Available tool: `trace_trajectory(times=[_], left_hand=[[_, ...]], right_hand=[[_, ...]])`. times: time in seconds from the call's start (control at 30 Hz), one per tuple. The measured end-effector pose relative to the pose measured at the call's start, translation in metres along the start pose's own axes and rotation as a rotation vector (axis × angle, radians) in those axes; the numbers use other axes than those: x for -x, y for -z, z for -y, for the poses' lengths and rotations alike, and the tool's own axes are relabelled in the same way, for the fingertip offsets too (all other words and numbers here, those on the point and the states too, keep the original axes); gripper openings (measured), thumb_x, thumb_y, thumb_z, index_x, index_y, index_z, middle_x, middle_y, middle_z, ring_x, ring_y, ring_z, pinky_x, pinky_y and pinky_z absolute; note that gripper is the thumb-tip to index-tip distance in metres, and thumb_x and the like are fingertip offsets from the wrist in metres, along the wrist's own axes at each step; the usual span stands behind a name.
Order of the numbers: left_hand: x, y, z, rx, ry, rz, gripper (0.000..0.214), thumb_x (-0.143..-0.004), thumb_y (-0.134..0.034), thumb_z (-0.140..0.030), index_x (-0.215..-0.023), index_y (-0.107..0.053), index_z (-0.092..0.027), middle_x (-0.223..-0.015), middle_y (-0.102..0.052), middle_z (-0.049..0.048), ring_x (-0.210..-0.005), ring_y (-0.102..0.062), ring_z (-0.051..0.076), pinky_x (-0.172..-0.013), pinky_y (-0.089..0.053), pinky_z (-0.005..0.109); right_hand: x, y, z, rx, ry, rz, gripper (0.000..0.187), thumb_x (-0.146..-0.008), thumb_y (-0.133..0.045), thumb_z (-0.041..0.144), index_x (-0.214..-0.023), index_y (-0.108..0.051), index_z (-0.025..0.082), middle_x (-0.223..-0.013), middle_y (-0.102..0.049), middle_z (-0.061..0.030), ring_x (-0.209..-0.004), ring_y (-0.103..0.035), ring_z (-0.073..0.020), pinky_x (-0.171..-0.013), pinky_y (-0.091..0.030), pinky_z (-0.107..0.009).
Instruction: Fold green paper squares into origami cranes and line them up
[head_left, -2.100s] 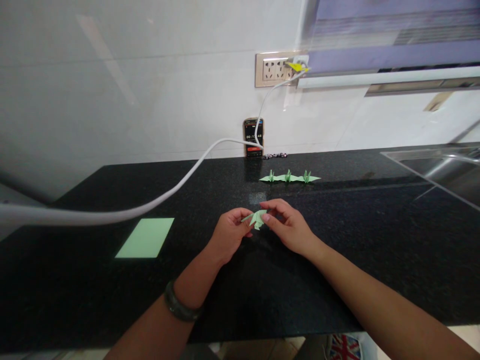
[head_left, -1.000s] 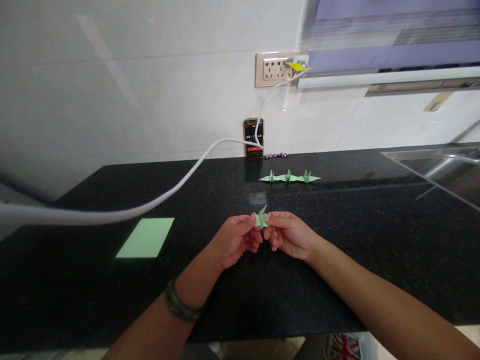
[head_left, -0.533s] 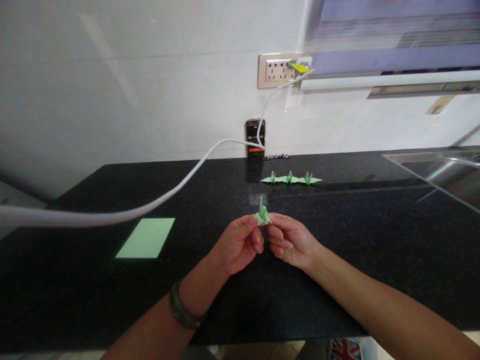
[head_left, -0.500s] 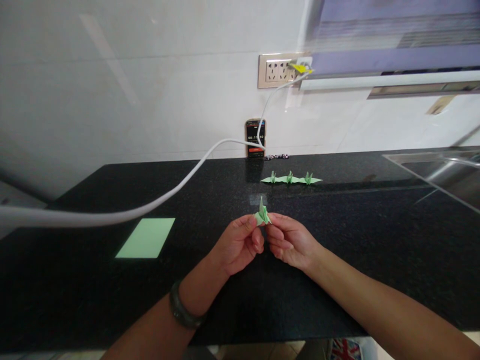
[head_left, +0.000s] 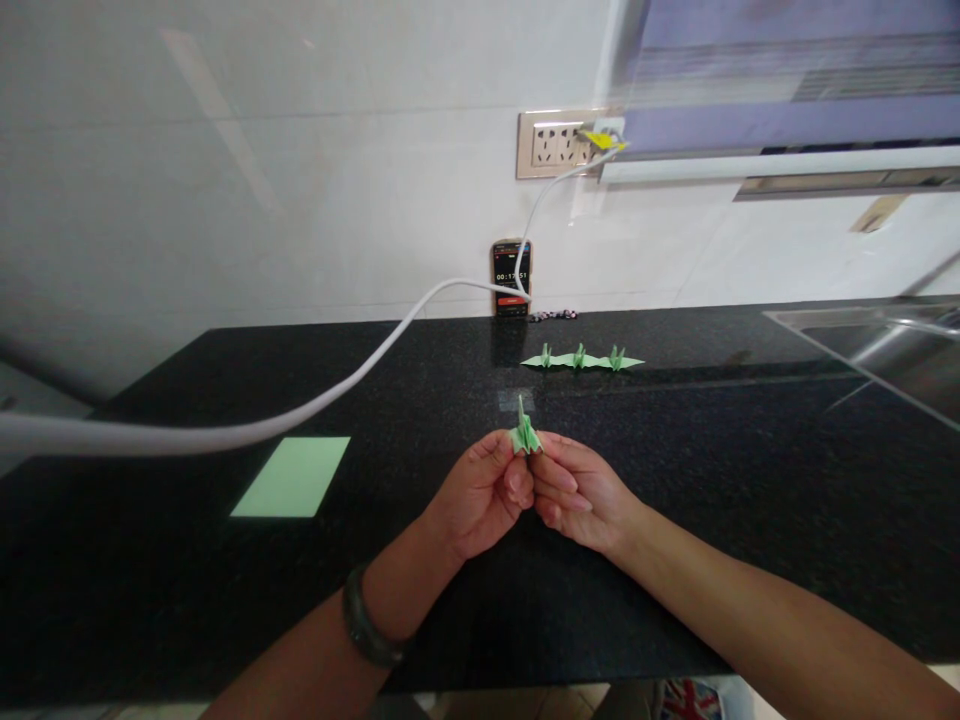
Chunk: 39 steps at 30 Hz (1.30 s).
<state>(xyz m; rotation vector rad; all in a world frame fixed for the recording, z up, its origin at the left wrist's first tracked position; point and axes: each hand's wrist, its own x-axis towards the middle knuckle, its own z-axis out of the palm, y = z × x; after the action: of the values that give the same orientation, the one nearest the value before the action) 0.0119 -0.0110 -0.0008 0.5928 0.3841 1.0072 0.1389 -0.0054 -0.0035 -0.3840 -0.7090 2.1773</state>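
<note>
Between my two hands, above the dark counter, is a small green origami crane [head_left: 526, 436] with one thin point sticking up. My left hand [head_left: 491, 495] pinches its left side between thumb and fingers. On the other side, my right hand [head_left: 581, 490] grips the right edge, its fingers curled. Both sets of fingertips nearly meet below the paper and hide its lower part. Farther back, three finished paper cranes [head_left: 580, 358] stand in a row, wing to wing. A flat stack or sheet of green paper [head_left: 292, 478] lies left of my hands.
A phone [head_left: 511, 280] showing a timer leans on the wall, with a beaded string [head_left: 555, 315] beside it. A white cable [head_left: 375, 360] runs from the wall socket [head_left: 555, 144] across the left foreground. A sink [head_left: 885, 345] is at the right.
Both hands have shifted slightly and the crane between them has turned a little, its sides now spread more evenly. The row of cranes and the green paper have stayed put.
</note>
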Motion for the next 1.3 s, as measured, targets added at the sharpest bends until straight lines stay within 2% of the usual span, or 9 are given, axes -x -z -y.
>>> trace_trajectory(times=[0.4,0.9,1.17,1.3], left_hand=[[0.0003,-0.0011,0.0024,0.047,-0.02,0.047,0.019,-0.079,-0.053,-0.023,-0.063,-0.05,-0.013,-0.046,-0.049,-0.0041,-0.042,-0.046,0.004,-0.045,-0.038,0.015],[0.0023,-0.0033,0.0028,0.066,-0.024,0.037,0.02,-0.076,-0.056,-0.023,-0.06,-0.048,-0.014,-0.046,-0.048,-0.0043,-0.041,-0.043,0.005,-0.044,-0.036,0.017],[0.0026,-0.0052,0.0027,0.066,-0.027,0.023,0.02,-0.074,-0.058,-0.024,-0.061,-0.049,-0.013,-0.046,-0.048,-0.0041,-0.041,-0.043,0.005,-0.044,-0.038,0.017],[0.0018,-0.0046,0.0039,0.075,-0.037,0.053,0.02,-0.077,-0.055,-0.025,-0.062,-0.05,-0.013,-0.046,-0.049,-0.0044,-0.042,-0.045,0.006,-0.046,-0.042,0.019]], right_hand=[[0.0018,-0.003,0.0,-0.022,0.032,0.013,0.024,-0.086,-0.042,0.026,-0.064,-0.045,0.015,-0.037,-0.032,0.0115,-0.026,-0.015,-0.001,-0.038,-0.041,-0.014],[0.002,-0.0047,0.0003,-0.026,0.049,0.047,0.02,-0.086,-0.041,0.025,-0.07,-0.049,0.015,-0.039,-0.03,0.0119,-0.026,-0.013,-0.0012,-0.039,-0.043,-0.014],[0.0034,-0.0076,0.0005,-0.062,0.048,0.073,0.02,-0.086,-0.039,0.023,-0.07,-0.049,0.015,-0.039,-0.031,0.0117,-0.026,-0.013,-0.0015,-0.039,-0.045,-0.014],[0.0032,-0.0076,0.0009,-0.054,0.044,0.06,0.021,-0.086,-0.041,0.025,-0.069,-0.048,0.015,-0.038,-0.03,0.0118,-0.025,-0.014,-0.0016,-0.04,-0.045,-0.014]])
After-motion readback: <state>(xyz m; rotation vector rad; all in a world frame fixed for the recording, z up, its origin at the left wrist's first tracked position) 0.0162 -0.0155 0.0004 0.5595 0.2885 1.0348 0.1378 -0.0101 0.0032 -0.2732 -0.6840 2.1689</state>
